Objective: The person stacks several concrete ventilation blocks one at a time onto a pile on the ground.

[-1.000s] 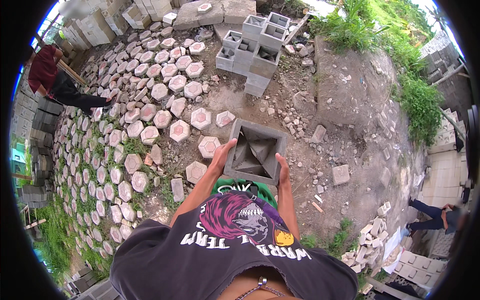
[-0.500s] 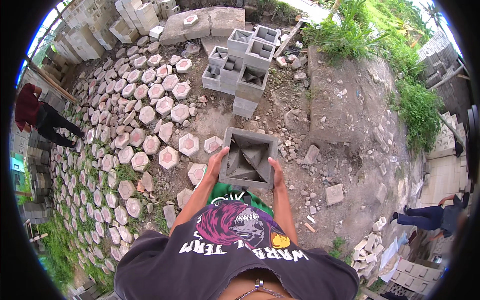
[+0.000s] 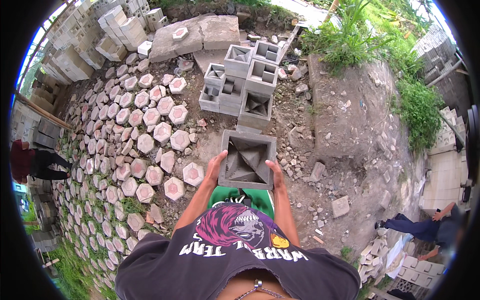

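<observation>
A square grey concrete ventilation block is held level in front of my body. Twisted triangular faces fill its hollow frame. My left hand grips its left side, with the thumb on the rim. On the opposite side my right hand clasps the block, thumb on the rim too; the other fingers of both hands are mostly hidden. Just beyond the held block rises a stepped stack of similar grey blocks, some with twisted and some with straight inner walls.
Hexagonal pavers with reddish centres cover the ground to the left. A broken concrete slab lies at the back. Rubble is scattered at right. One person stands far left, another far right.
The stack ahead now appears nearer, its lower front partly hidden behind the held block. Both hands keep their grip on it. The person at right shows further into view.
</observation>
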Tool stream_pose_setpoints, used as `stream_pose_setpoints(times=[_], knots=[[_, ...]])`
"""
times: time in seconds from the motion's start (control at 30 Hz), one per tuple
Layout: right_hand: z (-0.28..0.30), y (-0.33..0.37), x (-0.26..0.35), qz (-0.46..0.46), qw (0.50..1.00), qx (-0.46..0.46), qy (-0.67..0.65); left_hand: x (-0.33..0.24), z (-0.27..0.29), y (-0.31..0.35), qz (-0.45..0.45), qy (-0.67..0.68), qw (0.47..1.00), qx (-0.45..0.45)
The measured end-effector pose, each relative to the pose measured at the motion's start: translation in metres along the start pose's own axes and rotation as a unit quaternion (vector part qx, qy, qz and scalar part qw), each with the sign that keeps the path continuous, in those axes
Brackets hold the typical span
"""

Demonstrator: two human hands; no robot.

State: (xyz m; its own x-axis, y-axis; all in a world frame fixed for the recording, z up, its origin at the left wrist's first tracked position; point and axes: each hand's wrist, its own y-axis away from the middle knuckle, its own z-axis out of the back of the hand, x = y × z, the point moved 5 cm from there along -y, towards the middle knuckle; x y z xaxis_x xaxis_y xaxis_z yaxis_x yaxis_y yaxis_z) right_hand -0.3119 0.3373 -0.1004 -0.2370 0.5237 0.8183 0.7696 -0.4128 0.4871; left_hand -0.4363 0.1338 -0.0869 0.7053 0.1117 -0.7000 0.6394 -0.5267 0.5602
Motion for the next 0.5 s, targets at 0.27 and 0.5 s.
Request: stream_pose_setpoints(times=[0.27,0.5], knots=[[-0.04,-0.065,0.037,-0.046,0.994,-0.04,0.094,-0.052,0.022,-0.067,0.001,0.036,0.999,-0.01],[-0.094,-0.146,0.075,-0.068,0.995,-0.006,0.079,-0.107,0.044,-0.139,0.0,0.017,1.0,-0.002]])
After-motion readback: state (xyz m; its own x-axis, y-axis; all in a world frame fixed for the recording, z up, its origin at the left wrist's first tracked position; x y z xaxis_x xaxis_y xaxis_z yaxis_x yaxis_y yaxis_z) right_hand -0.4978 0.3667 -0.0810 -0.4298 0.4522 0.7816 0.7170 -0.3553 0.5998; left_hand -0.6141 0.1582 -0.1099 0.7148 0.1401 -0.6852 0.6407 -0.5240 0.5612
